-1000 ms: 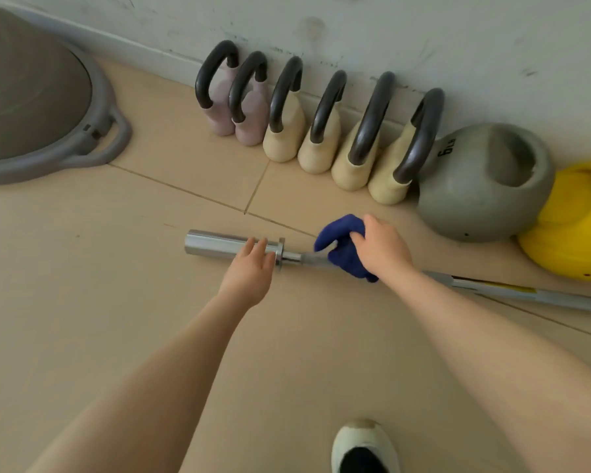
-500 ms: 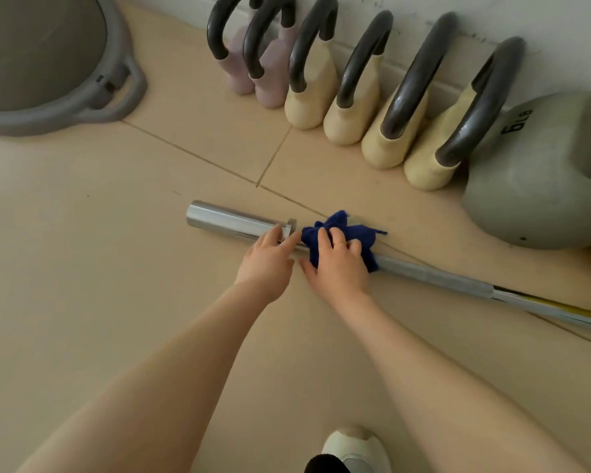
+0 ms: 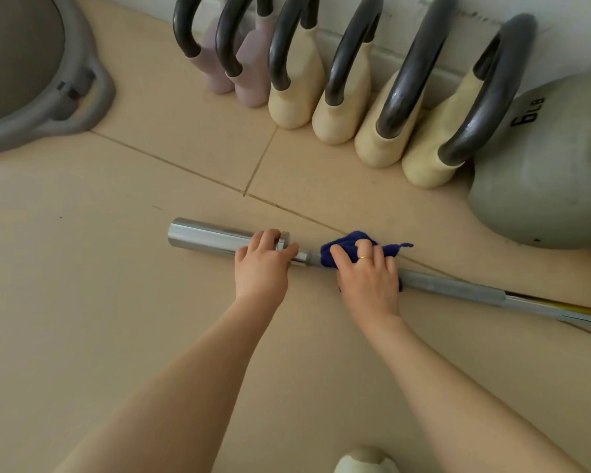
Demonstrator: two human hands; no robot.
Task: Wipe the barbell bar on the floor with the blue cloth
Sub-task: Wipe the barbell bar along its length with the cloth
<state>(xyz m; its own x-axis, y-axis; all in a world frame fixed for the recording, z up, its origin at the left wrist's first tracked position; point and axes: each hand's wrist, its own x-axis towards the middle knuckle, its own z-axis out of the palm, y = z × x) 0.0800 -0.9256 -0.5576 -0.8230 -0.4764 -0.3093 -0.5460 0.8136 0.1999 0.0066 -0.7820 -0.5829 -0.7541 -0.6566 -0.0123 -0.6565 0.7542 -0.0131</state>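
A steel barbell bar lies on the tan tiled floor, running from its shiny sleeve end at centre down to the right edge. My left hand rests on the sleeve by the collar, fingers curled over it. My right hand presses a crumpled blue cloth onto the thin shaft just right of the collar, fingers wrapped over cloth and bar. A ring shows on one finger.
Several kettlebells with dark handles stand in a row along the wall behind the bar. A large grey kettlebell marked 6 LB sits at right. A grey balance dome fills the top left. My shoe tip shows at the bottom.
The view has come closer and lower. My right hand turned over the cloth onto the bar and slid a little right along the shaft. My left hand stays at the collar.
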